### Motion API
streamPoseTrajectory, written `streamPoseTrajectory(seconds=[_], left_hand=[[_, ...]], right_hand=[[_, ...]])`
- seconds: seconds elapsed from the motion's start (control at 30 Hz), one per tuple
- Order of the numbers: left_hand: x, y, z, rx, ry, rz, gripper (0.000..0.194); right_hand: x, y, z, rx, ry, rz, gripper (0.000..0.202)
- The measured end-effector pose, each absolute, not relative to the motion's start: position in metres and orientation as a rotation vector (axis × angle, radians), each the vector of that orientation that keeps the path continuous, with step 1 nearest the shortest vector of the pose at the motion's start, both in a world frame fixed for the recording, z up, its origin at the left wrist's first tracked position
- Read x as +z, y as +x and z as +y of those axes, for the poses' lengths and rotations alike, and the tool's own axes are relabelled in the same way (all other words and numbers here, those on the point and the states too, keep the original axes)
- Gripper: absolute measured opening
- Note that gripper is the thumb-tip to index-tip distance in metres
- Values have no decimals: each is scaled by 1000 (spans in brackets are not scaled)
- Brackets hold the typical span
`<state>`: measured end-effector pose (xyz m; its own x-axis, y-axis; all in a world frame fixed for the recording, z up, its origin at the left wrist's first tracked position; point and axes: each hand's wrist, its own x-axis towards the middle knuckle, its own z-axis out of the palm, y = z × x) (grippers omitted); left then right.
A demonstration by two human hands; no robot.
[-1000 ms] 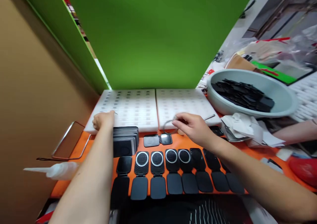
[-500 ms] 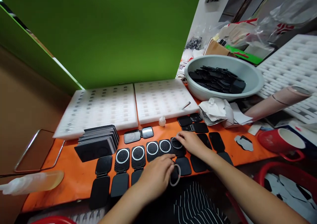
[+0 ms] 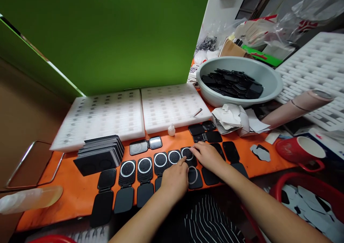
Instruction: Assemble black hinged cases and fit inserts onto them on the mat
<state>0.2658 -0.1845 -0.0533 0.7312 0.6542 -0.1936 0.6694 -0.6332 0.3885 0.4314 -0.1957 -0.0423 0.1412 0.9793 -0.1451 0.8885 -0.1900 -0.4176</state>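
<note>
A row of black hinged pieces lies on the orange surface, several with white rings, such as the ringed piece (image 3: 127,169) at the left. My right hand (image 3: 205,156) has its fingertips at the edge of the rightmost ringed piece (image 3: 187,153). Beside it my left hand (image 3: 176,176) is bent over the row, a finger pointing toward that ring; its other fingers are curled and partly hidden. A grey ring (image 3: 192,175) lies on the lower flap below. Whether either hand pinches anything is too small to tell.
White foam trays (image 3: 172,108) stand behind the row. A stack of dark cards (image 3: 99,157) is at left, near a bottle (image 3: 32,198). To the right are a basin (image 3: 272,83) of black pieces, crumpled paper (image 3: 228,117), a red mug (image 3: 292,151) and a red tub (image 3: 276,185).
The grey ring that hung at my left hand now lies on the lower flap. My left hand has moved up toward the rightmost white ring. The whole view has shifted slightly.
</note>
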Motion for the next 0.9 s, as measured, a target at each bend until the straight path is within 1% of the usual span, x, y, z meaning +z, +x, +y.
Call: streamPoseTrajectory(seconds=[0.07,0.13,0.23,0.33,0.4,0.47,0.53,0.57,0.63,0.77,0.8,0.83,0.9], left_hand=[[-54,267,-185,-20,2496,1022,22],[-55,267,-185,46,2493,1036,23],[-54,266,-188,277,2512,1006,23],[-49,261,-189,667,2628,784,21],[-43,257,-187,897,2742,566,20],[-38,255,-182,1034,2834,366,21],[-35,255,-177,1064,2882,196,23],[-35,256,-176,1045,2888,147,24],[-40,263,-176,920,2874,155,26],[-61,286,-189,507,2822,405,28],[-67,291,-194,427,2822,451,30],[-73,296,-198,361,2826,486,35],[-80,303,-203,254,2827,536,44]], right_hand=[[-35,430,-210,816,-2106,-1773,32],[-31,429,-224,1064,-1985,-1631,32],[-32,430,-239,1275,-1848,-1261,31],[-34,433,-250,1408,-1724,-837,39],[-34,436,-259,1572,-1631,-693,43],[-31,439,-267,1786,-1531,-625,41],[-27,445,-271,1893,-1486,-572,37],[-26,449,-270,1857,-1515,-575,35],[-25,461,-263,1628,-1664,-710,32],[-34,484,-235,874,-2007,-1245,25],[-37,486,-228,734,-2072,-1349,24],[-41,488,-222,641,-2128,-1429,23],[-47,487,-212,564,-2203,-1552,21]])
